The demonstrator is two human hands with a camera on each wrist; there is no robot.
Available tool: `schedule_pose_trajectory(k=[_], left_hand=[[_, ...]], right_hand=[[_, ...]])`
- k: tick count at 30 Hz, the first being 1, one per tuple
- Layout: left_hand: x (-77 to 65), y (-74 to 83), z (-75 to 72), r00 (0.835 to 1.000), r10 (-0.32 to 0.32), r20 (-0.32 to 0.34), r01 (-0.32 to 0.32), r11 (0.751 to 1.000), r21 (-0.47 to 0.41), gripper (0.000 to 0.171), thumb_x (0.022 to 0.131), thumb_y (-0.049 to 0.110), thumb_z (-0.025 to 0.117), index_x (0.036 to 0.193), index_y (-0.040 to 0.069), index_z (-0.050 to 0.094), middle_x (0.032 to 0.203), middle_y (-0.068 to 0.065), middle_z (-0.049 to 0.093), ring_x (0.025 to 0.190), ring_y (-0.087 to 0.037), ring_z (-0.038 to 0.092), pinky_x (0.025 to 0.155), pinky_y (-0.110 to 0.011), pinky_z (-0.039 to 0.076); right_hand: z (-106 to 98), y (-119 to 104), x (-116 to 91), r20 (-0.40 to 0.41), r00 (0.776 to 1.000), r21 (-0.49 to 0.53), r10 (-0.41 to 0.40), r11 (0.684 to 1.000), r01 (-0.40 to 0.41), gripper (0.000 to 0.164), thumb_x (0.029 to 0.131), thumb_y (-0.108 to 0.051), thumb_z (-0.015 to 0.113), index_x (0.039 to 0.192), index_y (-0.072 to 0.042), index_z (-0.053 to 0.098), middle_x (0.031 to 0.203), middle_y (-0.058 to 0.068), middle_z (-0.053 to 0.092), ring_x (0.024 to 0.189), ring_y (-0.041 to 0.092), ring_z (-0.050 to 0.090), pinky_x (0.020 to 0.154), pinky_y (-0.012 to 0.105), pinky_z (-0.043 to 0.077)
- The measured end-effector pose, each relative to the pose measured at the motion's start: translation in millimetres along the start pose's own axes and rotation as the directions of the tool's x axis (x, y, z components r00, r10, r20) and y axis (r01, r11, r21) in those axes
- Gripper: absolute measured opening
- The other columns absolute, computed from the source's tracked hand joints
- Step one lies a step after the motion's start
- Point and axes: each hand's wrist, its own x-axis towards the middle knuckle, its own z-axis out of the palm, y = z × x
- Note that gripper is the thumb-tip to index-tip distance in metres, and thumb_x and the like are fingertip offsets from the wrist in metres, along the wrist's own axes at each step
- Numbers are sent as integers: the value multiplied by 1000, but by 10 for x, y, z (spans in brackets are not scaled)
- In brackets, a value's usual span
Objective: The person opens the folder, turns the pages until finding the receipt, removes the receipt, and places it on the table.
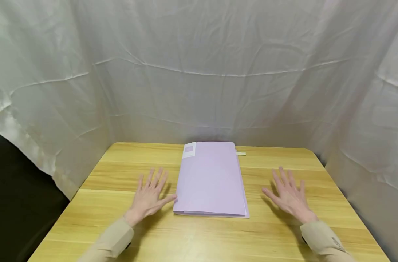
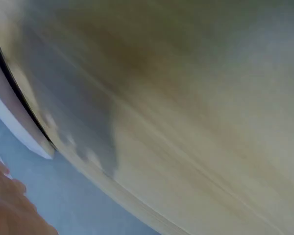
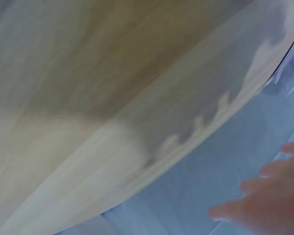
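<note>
A closed pale purple folder (image 1: 210, 178) lies flat in the middle of the wooden table, with a white label (image 1: 189, 149) at its upper left corner. To its left is my left hand (image 1: 147, 200), palm down with fingers spread, the thumb tip right at the folder's left edge. My right hand (image 1: 288, 196) is held to the right of the folder, apart from it, its fingers also spread. Both hands cast shadows on the wood. In the left wrist view the fingers (image 2: 10, 205) show at the lower left; in the right wrist view the fingers (image 3: 269, 191) show at the lower right.
A small pale tab (image 1: 240, 153) sticks out from the folder's upper right side. The wooden table (image 1: 120, 174) has rounded far corners. Grey-white curtain cloth (image 1: 199, 91) hangs behind and on both sides. A dark area (image 1: 15, 196) lies beyond the table's left edge.
</note>
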Motion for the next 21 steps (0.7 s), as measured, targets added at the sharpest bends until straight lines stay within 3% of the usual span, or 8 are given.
schedule_pose_trajectory(k=[10, 17, 21], left_hand=[[-70, 157, 73, 983, 182, 39, -184, 980, 70, 103, 82, 80, 56, 157, 12, 35, 163, -10, 37, 155, -36, 25, 125, -66, 9], [-48, 233, 100, 967, 256, -21, -253, 964, 81, 112, 75, 83, 60, 150, 1, 45, 152, -15, 51, 149, -35, 39, 123, -65, 19], [-29, 280, 99, 962, 273, -11, -270, 957, 104, 109, 75, 84, 60, 145, 0, 51, 149, -18, 54, 145, -34, 45, 123, -64, 21]], right_hand=[[33, -76, 45, 102, 983, 76, -153, 986, 146, 98, 89, -57, 66, 162, -10, 20, 169, 22, 10, 153, 53, 9, 114, 81, 2], [104, -151, 100, 161, 955, 195, -250, 956, 218, 102, 81, -49, 79, 158, -4, 29, 164, 27, 22, 149, 58, 12, 113, 82, 3], [157, -192, 130, 199, 927, 241, -317, 933, 267, 97, 81, -45, 81, 154, 0, 36, 162, 28, 27, 148, 60, 14, 111, 83, 6]])
